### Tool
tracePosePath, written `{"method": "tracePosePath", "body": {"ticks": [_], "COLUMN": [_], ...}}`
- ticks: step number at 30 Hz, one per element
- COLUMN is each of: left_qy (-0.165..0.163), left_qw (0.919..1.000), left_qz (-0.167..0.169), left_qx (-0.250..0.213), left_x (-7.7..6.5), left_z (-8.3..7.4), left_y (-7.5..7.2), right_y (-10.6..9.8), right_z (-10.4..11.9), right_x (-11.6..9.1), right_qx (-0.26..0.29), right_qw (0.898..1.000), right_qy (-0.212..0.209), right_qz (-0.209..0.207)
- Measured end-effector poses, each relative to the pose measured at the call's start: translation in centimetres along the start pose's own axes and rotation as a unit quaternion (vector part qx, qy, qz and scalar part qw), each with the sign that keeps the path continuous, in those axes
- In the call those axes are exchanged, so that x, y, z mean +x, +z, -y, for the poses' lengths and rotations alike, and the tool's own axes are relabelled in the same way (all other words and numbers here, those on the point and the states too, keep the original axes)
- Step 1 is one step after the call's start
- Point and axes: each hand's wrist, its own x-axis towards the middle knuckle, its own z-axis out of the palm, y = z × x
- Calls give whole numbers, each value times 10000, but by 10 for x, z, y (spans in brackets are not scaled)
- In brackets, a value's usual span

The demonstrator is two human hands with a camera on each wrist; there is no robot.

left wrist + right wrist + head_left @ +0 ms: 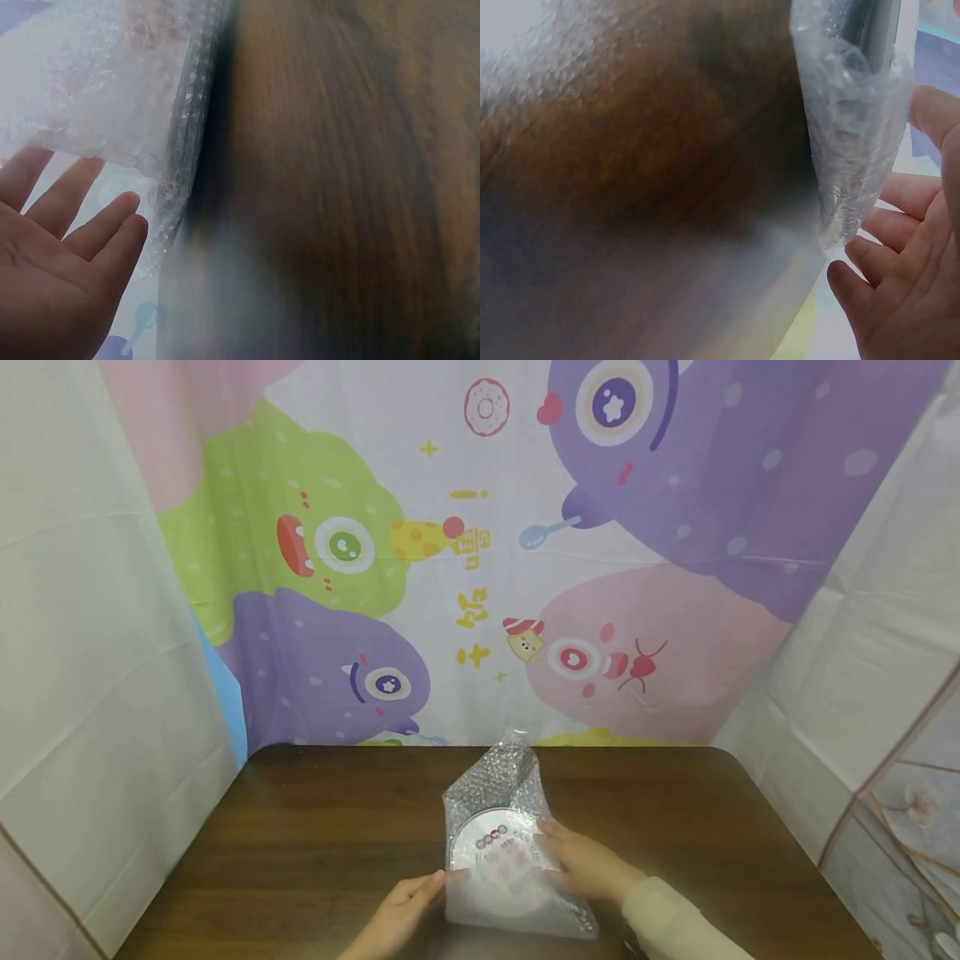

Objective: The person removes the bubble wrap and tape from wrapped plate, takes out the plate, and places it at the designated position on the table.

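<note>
Head view, left hand point(397, 910): bottom centre; grip released, fingers loosely extended against the bubble-wrap bag's point(517, 914) left edge.
Right hand point(588, 860): lower right of centre; grip released, straight fingers on the bag's right side.
Bag: lower centre, round white item point(491, 852) inside.
Worktop point(322, 827): brown, under the bag.
Curtain point(315, 485): cartoon monsters, upper frame.

Clear bubble-dotted wrap point(495, 787), brown table point(330, 835)
</note>
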Motion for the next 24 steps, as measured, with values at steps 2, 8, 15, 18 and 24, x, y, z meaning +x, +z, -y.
{"method": "tracePosePath", "body": {"ticks": [2, 8, 15, 18, 24], "left_qy": [93, 267, -443, -555, -198], "left_qw": [9999, 9986, 9959, 9918, 9787], "left_qz": [120, 411, 362, 289, 148], "left_qx": [53, 221, 701, 1116, 2038], "left_x": [1, 1, -3, -2, 4], "left_z": [1, 1, -8, -8, 0], "left_y": [0, 1, 7, 11, 16], "right_y": [1, 1, 3, 3, 2], "right_z": [-2, -3, -3, -2, -2], "right_x": [0, 0, -1, 0, 0], "right_qx": [33, 125, 148, 147, 163], "right_qw": [10000, 9995, 9996, 9996, 9997], "right_qy": [49, 215, 192, 177, 137], "right_qz": [51, 174, 162, 144, 102]}}
